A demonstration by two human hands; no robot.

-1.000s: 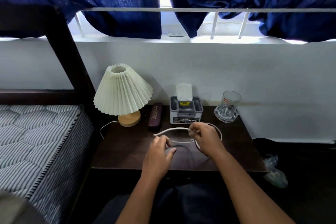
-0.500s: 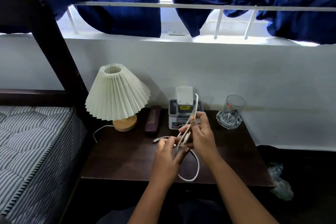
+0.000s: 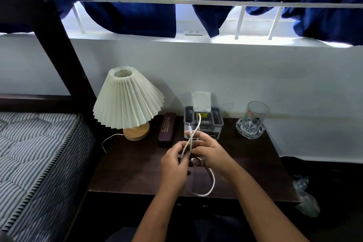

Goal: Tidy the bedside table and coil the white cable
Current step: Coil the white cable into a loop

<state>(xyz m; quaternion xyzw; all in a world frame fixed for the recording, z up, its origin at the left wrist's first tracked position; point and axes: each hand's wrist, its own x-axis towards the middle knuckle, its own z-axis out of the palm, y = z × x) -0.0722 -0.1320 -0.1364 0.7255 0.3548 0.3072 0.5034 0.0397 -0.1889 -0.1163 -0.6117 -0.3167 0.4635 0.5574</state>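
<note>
we are holding the cable [image 3: 211, 186] above the table [image 3: 133, 167], in front of the tissue box [image 3: 204, 124]. our left hand [image 3: 174, 165] and right hand [image 3: 212, 153] are both pinching it closed at the crossing; one loop is hanging down, the other end is standing up.

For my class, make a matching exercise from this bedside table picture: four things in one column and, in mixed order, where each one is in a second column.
Things:
1. lamp
2. drinking glass
3. white cable
4. dark case

Places:
A. held in both hands
B. back right corner of the table
C. back left, nearest the bed
D. lying between the lamp and the tissue box

Pairs: 1-C, 2-B, 3-A, 4-D
</note>
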